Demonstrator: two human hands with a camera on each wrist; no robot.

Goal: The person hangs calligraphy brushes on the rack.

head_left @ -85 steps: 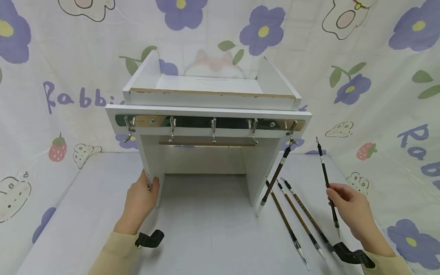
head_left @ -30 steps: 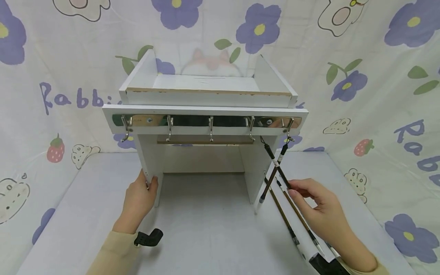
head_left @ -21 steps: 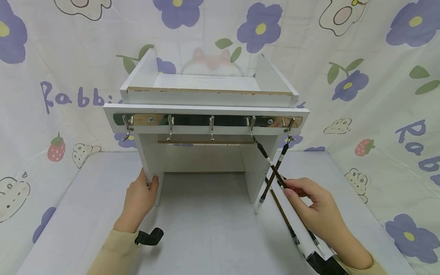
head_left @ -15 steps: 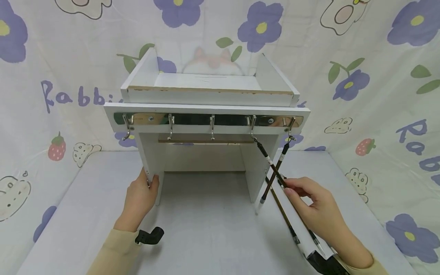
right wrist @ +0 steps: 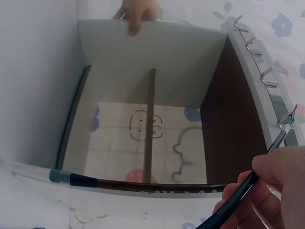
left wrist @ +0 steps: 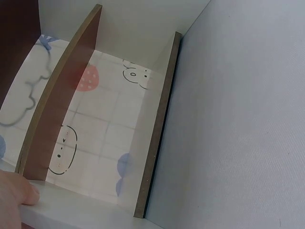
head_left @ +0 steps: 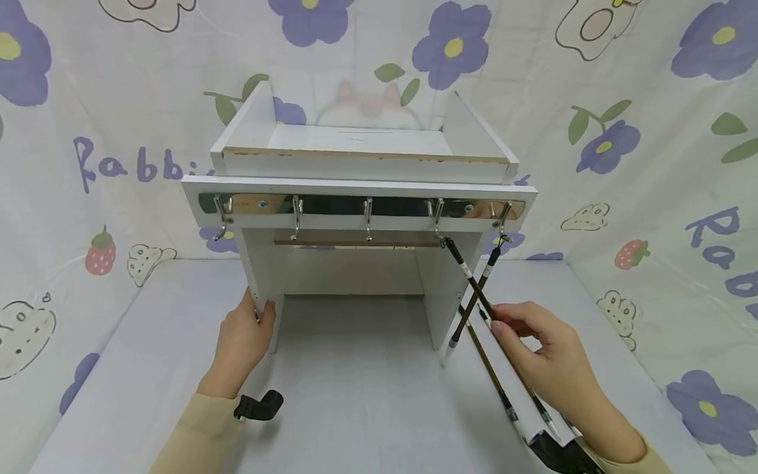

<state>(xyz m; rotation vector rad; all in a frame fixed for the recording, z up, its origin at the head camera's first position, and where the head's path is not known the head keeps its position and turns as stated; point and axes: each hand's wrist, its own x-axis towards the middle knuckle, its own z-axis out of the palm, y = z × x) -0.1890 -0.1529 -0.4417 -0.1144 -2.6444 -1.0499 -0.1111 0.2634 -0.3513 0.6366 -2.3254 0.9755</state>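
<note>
My left hand (head_left: 239,345) grips the left side panel of a white shelf unit (head_left: 355,170), its thumb on the inner face. My right hand (head_left: 547,359) pinches a dark calligraphy brush (head_left: 464,264) partway along its handle. This brush slants, its cord loop touching or very near the tip of the fourth hook (head_left: 438,220) from the left; whether the loop is over the hook I cannot tell. Behind it, another calligraphy brush (head_left: 459,328) hangs from the rightmost hook (head_left: 504,220), crossing the held one. In the right wrist view the held brush (right wrist: 244,187) rises toward a hook.
Several hooks run along a shiny metal strip (head_left: 397,206) on the unit's front. On the white table (head_left: 355,408), more brushes (head_left: 496,382) lie to the right, partly hidden by my right hand. A patterned cloth (head_left: 533,99) covers the back.
My right hand has carried the brush leftward from the right side of the table to the fourth hook. Lately the brush's top has shifted slightly at the hook. My left hand has stayed put.
</note>
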